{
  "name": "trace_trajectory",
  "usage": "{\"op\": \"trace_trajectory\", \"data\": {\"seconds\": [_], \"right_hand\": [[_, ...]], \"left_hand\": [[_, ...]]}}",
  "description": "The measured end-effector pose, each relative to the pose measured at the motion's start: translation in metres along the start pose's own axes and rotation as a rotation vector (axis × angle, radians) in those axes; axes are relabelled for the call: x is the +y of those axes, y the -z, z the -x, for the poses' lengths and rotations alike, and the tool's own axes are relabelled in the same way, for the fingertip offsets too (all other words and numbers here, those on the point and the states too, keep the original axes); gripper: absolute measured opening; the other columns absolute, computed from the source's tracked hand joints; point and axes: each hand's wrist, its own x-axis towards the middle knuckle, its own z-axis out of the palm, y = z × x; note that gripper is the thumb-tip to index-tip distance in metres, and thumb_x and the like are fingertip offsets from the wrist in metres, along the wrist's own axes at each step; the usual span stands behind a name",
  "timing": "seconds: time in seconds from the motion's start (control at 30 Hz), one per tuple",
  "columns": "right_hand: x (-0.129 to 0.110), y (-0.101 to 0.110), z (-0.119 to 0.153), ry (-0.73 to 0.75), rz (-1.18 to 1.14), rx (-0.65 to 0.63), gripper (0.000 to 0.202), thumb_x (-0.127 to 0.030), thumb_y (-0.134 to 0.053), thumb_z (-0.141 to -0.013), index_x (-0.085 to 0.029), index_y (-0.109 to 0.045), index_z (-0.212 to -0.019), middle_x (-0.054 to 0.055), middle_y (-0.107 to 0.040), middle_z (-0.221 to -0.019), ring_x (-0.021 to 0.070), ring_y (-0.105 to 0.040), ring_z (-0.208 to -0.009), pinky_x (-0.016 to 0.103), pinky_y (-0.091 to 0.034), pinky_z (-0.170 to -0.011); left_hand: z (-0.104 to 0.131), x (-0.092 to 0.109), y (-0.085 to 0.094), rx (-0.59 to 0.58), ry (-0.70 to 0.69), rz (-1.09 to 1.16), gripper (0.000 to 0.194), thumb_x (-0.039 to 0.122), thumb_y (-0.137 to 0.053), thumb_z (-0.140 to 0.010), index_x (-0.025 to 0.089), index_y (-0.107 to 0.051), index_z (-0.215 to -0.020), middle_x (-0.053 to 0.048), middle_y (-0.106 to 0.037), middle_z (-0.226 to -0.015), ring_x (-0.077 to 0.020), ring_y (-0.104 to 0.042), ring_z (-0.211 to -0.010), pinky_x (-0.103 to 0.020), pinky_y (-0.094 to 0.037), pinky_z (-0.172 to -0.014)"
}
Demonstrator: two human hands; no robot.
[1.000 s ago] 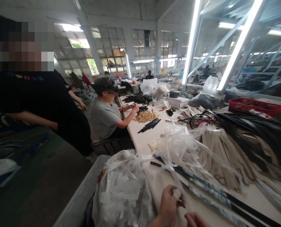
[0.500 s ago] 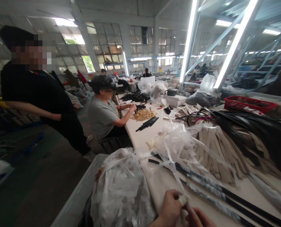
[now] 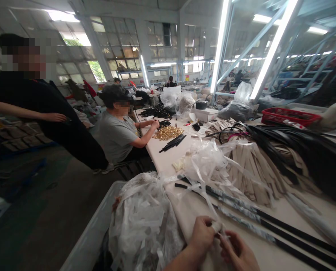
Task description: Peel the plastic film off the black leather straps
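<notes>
My left hand [image 3: 201,236], at the bottom of the view, is closed round a pale beige strap [image 3: 217,226], its end poking out past the thumb. Close on its right, my right hand [image 3: 237,249] has thumb and fingers pinched on a thin strip of clear plastic film [image 3: 223,235] at the strap. A whitish plastic band [image 3: 209,199] runs up from my hands towards the crumpled film on the table. Black straps [image 3: 272,230], partly wrapped in film, lie to the right of my hands.
Left of the table [image 3: 182,210] stands a bin [image 3: 89,229] heaped with plastic film [image 3: 145,214]. Beige strips [image 3: 247,165] and black straps [image 3: 300,150] are piled right. A seated co-worker [image 3: 117,131] handles small parts beside gold-coloured pieces [image 3: 168,133]; another person [image 3: 52,113] stands left.
My hands have come up slightly, and more of my right hand shows, with its fingers pinching film. The view has shifted a little; the standing person appears further left.
</notes>
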Motion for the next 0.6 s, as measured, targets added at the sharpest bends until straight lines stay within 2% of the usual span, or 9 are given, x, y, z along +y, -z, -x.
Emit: {"op": "trace_trajectory", "data": {"seconds": [0.1,0.17,0.3,0.47,0.6], "right_hand": [[-0.013,0.006,-0.003,0.104,0.083,-0.046,0.054,-0.068,-0.066,-0.073,-0.017,-0.069,-0.092,0.005,-0.068,-0.069,0.0207,-0.064,-0.058,0.029,-0.052,-0.056],[-0.023,0.007,-0.007,0.154,0.128,-0.029,0.055,-0.068,-0.058,-0.080,-0.015,-0.069,-0.090,0.005,-0.067,-0.067,0.0198,-0.062,-0.058,0.029,-0.050,-0.057],[-0.032,0.006,-0.019,0.175,0.158,0.032,0.058,-0.069,-0.050,-0.086,-0.014,-0.068,-0.091,0.006,-0.068,-0.066,0.0194,-0.062,-0.057,0.029,-0.050,-0.057],[-0.020,0.006,-0.024,0.169,0.174,0.033,0.060,-0.069,-0.048,-0.087,-0.015,-0.070,-0.098,0.010,-0.073,-0.082,0.0234,-0.068,-0.067,0.032,-0.054,-0.061],[-0.008,0.011,-0.023,0.275,0.337,0.193,0.053,-0.067,-0.054,-0.084,-0.018,-0.073,-0.089,0.012,-0.074,-0.094,0.0274,-0.069,-0.086,0.032,-0.053,-0.074]], "left_hand": [[-0.007,0.008,-0.002,-0.033,-0.038,0.035,0.045,0.055,-0.078,-0.068,0.012,-0.065,-0.064,-0.004,-0.063,-0.061,-0.0144,-0.058,-0.054,-0.027,-0.048,-0.058],[-0.014,0.007,-0.004,-0.087,-0.017,0.060,0.045,0.056,-0.075,-0.071,0.012,-0.067,-0.071,-0.005,-0.066,-0.066,-0.0142,-0.059,-0.056,-0.027,-0.049,-0.060],[-0.020,0.002,-0.007,-0.184,0.026,0.071,0.044,0.051,-0.080,-0.067,0.009,-0.070,-0.077,-0.006,-0.067,-0.068,-0.0145,-0.058,-0.055,-0.027,-0.048,-0.057],[-0.019,0.002,-0.009,-0.130,-0.027,0.086,0.039,0.047,-0.081,-0.067,0.011,-0.070,-0.078,-0.007,-0.070,-0.076,-0.0163,-0.062,-0.065,-0.029,-0.052,-0.068],[-0.019,-0.002,-0.010,-0.065,-0.043,0.091,0.037,0.041,-0.085,-0.059,0.013,-0.065,-0.070,-0.005,-0.068,-0.069,-0.0176,-0.063,-0.064,-0.033,-0.054,-0.070]]}}
